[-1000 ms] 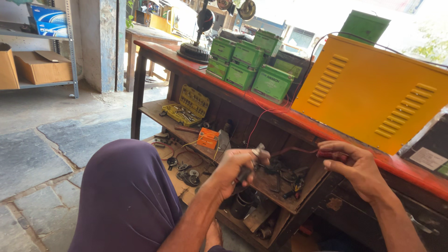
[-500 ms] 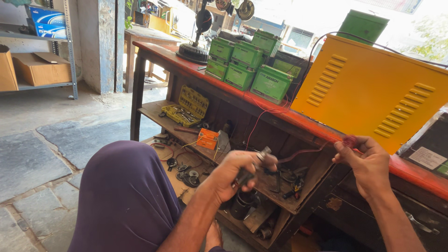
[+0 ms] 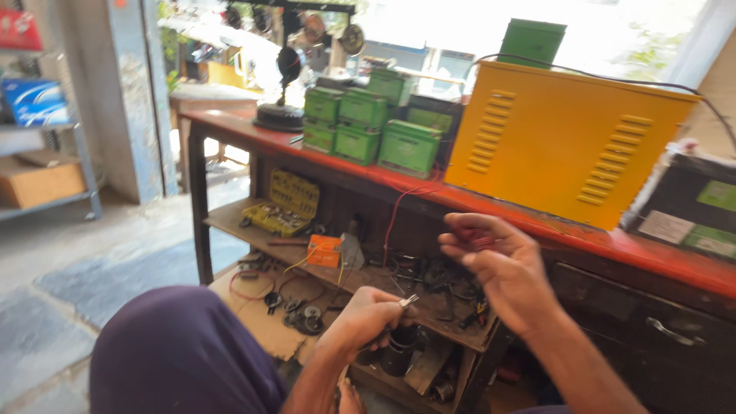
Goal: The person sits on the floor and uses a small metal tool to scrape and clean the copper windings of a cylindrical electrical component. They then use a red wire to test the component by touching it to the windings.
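Since the earlier frame the right hand (image 3: 498, 264) has risen and drawn in toward the red tabletop (image 3: 537, 222), its grip closed on a small red piece (image 3: 477, 239), blurred and hard to make out, below the yellow metal box (image 3: 563, 142). The left hand (image 3: 368, 318) stays lower, left of that box, its grip shut around a slim metal tool (image 3: 407, 300) whose shiny tip alone shows. A thin red wire (image 3: 395, 215) hangs before the cluttered wooden shelf (image 3: 383, 280). Boxy green cases (image 3: 368, 126) stand left of the louvred box.
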